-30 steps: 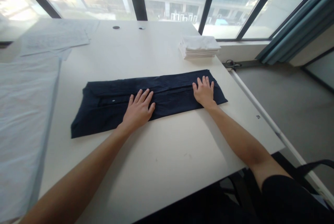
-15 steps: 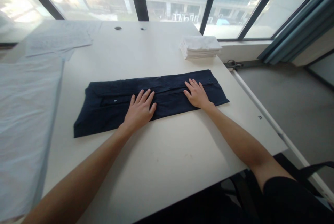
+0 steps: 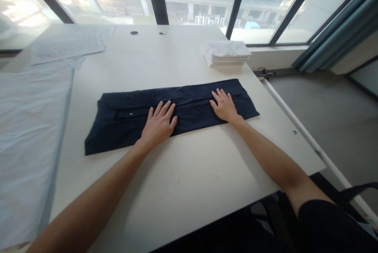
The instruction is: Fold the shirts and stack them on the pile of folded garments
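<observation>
A dark navy garment (image 3: 193,97), folded into a long flat strip, lies across the white table (image 3: 177,198). A small white button shows on a narrow band toward its left end. My left hand (image 3: 159,122) rests flat on the near half of the cloth around its middle, fingers spread. Farther right, my right hand (image 3: 223,106) also lies flat on the garment with its fingers apart. Neither hand grips the fabric. Which kind of garment it is I cannot tell for certain, as it is folded over itself.
A stack of folded white cloths (image 3: 227,53) sits at the table's far right corner. On the left lies a large pale sheet of fabric (image 3: 26,146), with papers (image 3: 67,44) beyond it. Black scissors (image 3: 265,72) rest past the right edge. Windows (image 3: 201,1) stand behind.
My right hand has slid very slightly to the right on the garment. My left hand and the cloth look nearly the same.
</observation>
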The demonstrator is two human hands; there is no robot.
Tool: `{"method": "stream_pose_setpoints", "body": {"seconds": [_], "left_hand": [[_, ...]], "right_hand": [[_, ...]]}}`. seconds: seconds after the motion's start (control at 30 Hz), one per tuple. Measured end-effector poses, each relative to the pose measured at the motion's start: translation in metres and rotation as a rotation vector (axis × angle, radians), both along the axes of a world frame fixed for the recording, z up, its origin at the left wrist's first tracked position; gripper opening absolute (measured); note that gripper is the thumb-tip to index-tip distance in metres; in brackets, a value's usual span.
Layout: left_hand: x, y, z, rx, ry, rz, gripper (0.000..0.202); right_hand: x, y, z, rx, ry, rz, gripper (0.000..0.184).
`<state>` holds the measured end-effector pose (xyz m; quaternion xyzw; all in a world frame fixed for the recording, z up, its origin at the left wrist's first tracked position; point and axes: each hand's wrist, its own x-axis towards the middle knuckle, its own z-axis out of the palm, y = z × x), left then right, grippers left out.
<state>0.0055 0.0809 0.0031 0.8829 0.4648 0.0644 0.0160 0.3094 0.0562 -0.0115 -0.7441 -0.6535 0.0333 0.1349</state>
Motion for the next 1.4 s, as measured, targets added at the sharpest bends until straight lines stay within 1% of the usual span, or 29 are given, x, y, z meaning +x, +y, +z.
{"method": "stream_pose_setpoints", "body": {"seconds": [0.27, 0.37, 0.63, 0.73, 0.93, 1.4], "left_hand": [[0.001, -0.001, 0.001, -0.006, -0.002, 0.001, 0.062], [0.001, -0.001, 0.001, -0.005, -0.004, 0.001, 0.062], [0.001, -0.003, 0.003, -0.001, -0.003, 0.001, 0.062], [0.001, -0.002, 0.003, -0.001, 0.000, 0.004, 0.062], [0.000, -0.001, 0.001, -0.007, -0.007, 0.002, 0.062], [0.001, -0.002, 0.001, 0.004, -0.001, 0.001, 0.062]], "right_hand": [[-0.001, 0.000, -0.001, 0.010, 0.003, 0.001, 0.059], [0.003, 0.001, -0.001, 0.019, 0.009, -0.018, 0.059], [0.038, 0.008, -0.006, 0.028, 0.021, -0.202, 0.061], [0.044, 0.009, -0.008, 0.035, 0.022, -0.237, 0.062], [0.043, 0.008, -0.009, 0.041, 0.021, -0.238, 0.063], [0.044, 0.009, -0.012, 0.054, 0.005, -0.235, 0.062]]}}
